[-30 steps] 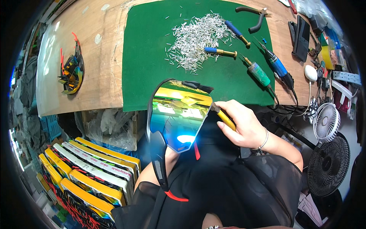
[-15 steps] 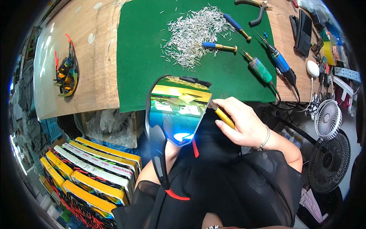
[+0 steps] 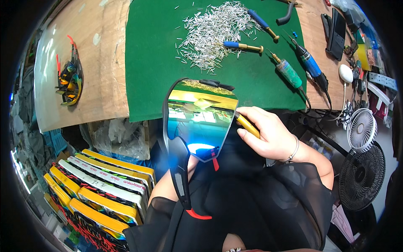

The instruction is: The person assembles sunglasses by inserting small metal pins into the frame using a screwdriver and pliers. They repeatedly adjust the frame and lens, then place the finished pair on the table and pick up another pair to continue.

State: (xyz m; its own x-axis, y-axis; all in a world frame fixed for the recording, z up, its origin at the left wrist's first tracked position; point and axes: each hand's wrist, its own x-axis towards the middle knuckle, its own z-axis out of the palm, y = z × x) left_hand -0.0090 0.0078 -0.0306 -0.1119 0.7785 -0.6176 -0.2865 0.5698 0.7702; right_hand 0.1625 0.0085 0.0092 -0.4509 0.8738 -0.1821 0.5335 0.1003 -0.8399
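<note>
A pair of wraparound sunglasses hangs in front of my body, with a large mirrored lens, black arms and red tips. My left hand supports them from below; its fingers are hidden behind the lens. In my right hand is a yellow-handled tool, pinched between thumb and fingers. The tool's dark end meets the lens's right edge, and whether it touches cannot be made out. One arm of the sunglasses points down toward me, across my left forearm.
On the green mat lie a heap of small metal pins, two blue-handled screwdrivers and corded green and blue power tools. More sunglasses rest at left. Yellow-edged boxes stand below; fans stand right.
The sunglasses have shifted slightly right and turned a little. The tool's dark end is now more covered by the lens edge. Both hands keep their hold.
</note>
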